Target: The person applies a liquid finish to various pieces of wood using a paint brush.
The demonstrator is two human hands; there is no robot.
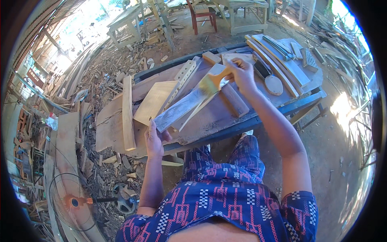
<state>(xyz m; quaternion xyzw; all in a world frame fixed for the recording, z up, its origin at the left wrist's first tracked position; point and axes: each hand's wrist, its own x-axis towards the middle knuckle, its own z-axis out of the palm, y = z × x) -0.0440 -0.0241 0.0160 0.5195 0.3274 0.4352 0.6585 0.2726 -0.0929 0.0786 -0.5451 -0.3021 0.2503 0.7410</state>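
My left hand [154, 139] grips the near left end of a long flat board [177, 111] with a greyish, wet-looking face, its fingers wrapped around the edge. The board slants up to the right above the workbench [111, 121]. In my right hand [242, 74] is a wide paintbrush [219, 79] with an orange-yellow handle. Its bristles touch the board's face toward the far end. Just left of the board lies a pale wooden panel [158, 99], beside a strip with a row of holes [186, 74]. A dark wooden block [234, 101] rests under my right forearm.
A long wooden bar [127, 113] lies across the bench's left side. Stacked planks [278, 66] and an oval-ended piece [273, 85] are at the right. A standing fan [72, 202] is at lower left, a red chair [201, 18] beyond the bench. Wood scraps litter the ground.
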